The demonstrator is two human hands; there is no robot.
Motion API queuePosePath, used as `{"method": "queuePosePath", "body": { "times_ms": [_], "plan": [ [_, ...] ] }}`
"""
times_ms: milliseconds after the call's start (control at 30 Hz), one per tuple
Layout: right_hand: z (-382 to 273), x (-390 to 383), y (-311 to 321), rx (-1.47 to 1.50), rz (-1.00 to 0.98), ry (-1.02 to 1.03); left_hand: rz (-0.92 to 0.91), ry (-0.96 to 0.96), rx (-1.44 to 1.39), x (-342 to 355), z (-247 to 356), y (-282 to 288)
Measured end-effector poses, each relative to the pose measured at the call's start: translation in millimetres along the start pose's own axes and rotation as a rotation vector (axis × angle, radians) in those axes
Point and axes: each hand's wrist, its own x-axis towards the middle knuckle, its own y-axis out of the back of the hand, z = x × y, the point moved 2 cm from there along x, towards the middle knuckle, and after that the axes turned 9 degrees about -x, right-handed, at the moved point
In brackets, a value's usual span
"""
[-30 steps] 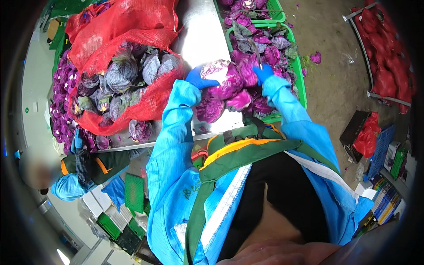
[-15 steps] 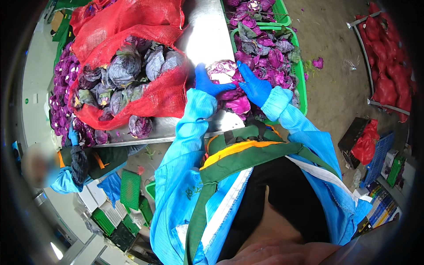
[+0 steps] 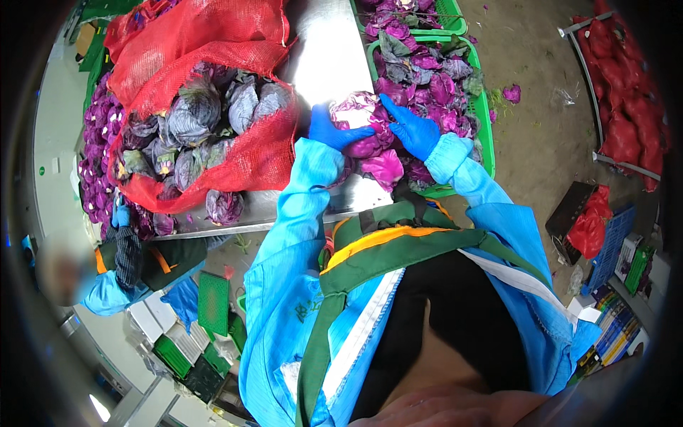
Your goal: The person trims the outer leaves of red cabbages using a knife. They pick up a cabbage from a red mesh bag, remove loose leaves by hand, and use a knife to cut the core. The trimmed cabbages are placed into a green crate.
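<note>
Shifted since one second ago: right hand [image 3: 415, 134], in from over the leaf pile to the right side of the purple cabbage [image 3: 370, 121]; left hand [image 3: 334, 133], only slightly to the right. Moved little otherwise.

Now: cabbage between both gloved hands, pale cut face up, above the near right part of the metal tabletop [image 3: 327, 64]. Cannot tell if lifted or resting on leaves. Left hand spread around left side, thumb across near face, holding it. Right hand with fingers long and nearly straight at right edge; cannot tell about firm grip there. Just below, toward the body: loose bright purple leaf [image 3: 385, 169]. At right, beside the tabletop: green crate [image 3: 486, 135] full of stripped leaves [image 3: 441, 89]. At left: open red mesh sack [image 3: 260, 160] with darker whole cabbages [image 3: 193, 114], plus one small cabbage [image 3: 225, 206] outside it near the tabletop edge.

Handling, judged: probably dense, fairly heavy for its size, stiff at the core. Likely slick under gloves, waxy skin; outer leaves thin, apt to snap or peel off. Best taken around the widest part, palms on opposite sides, thumbs over near face; avoid lifting by leaf edges.
</note>
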Motion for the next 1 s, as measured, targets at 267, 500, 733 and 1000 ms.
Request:
{"method": "queuePosePath", "body": {
  "times_ms": [267,500,733,1000],
  "plan": [
    [-6.7,21.2,2.5,-0.085,-0.039,-0.084,-0.035,0.114,-0.268,7.6,-13.6,-0.7],
    [28.2,47.8,-64.6,0.597,0.419,-0.490,-0.020,-0.137,-0.146,-7.6,-7.6,-8.9],
    [100.5,11.6,-105.1,0.915,-0.199,-1.122,-0.502,-0.467,0.213,19.2,5.3,13.4],
    [36.7,-11.7,13.8,0.088,0.261,-0.268,0.388,0.056,0.052,-32.1,12.6,-46.5]
  ]
}}
